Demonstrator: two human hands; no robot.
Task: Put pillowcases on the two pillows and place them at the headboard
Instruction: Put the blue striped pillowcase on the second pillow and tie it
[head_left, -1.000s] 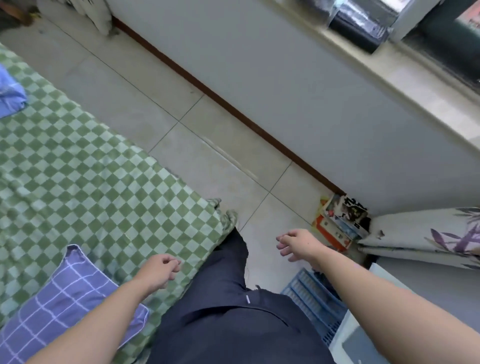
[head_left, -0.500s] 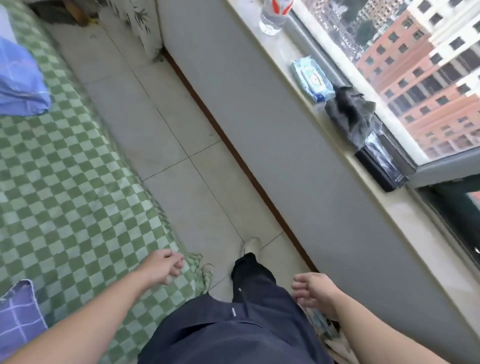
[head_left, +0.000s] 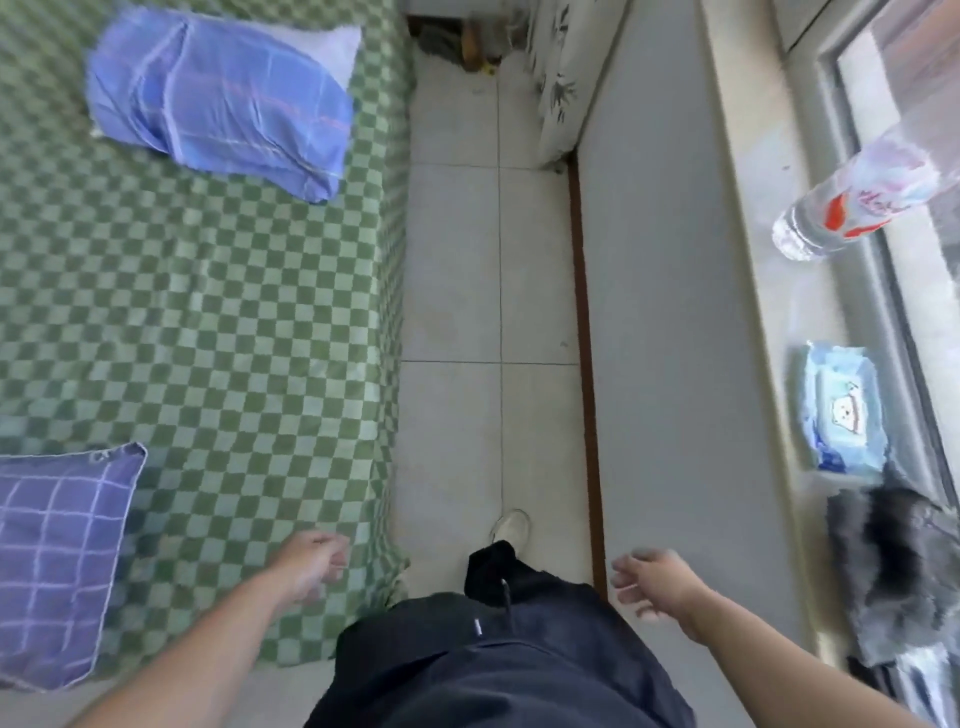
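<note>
Walking beside the bed (head_left: 218, 312), left hand (head_left: 311, 564) and right hand (head_left: 649, 582) hanging loosely curled, grasping nothing; lying far left, a half-cased blue pillow (head_left: 218, 98), likely soft and light, best gripping by corners; lying near left, a purple pillow (head_left: 57, 561)

One pillow (head_left: 223, 98) lies at the bed's (head_left: 208, 312) far right corner, another (head_left: 57, 561) at its near edge. Right of the bed runs the floor (head_left: 467, 286); beyond it, a windowsill (head_left: 769, 291) carries a bottle (head_left: 857, 202) and wipes pack (head_left: 844, 410).
</note>
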